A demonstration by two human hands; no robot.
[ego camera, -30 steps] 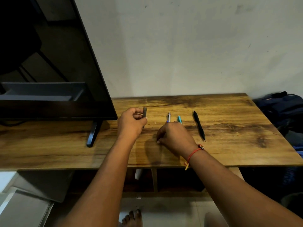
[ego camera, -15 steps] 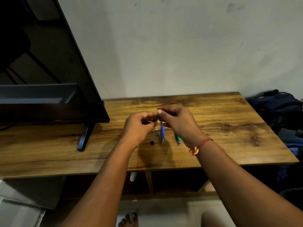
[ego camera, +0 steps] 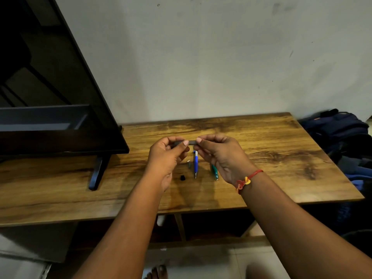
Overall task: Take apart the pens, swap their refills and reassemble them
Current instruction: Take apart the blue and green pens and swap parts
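Observation:
My left hand (ego camera: 167, 156) and my right hand (ego camera: 219, 156) are raised above the wooden table (ego camera: 261, 158), pinching the two ends of a dark grey pen barrel (ego camera: 191, 142) held level between them. Below the hands a blue pen (ego camera: 195, 164) with a white top lies on the table, pointing toward me. To its right lies a green pen (ego camera: 215, 171), partly hidden by my right hand. A small grey piece (ego camera: 189, 163) and a small black piece (ego camera: 182, 177) lie left of the blue pen.
A large black TV screen (ego camera: 50, 97) stands at the left on a foot (ego camera: 97, 172) that reaches toward the front edge. A dark blue backpack (ego camera: 338, 129) lies past the table's right edge. Wall behind. My foot (ego camera: 156, 271) shows below.
Both hands have come together above the table and now hold the dark barrel between them. The right hand left the pens on the table. The black pen at the right is out of sight.

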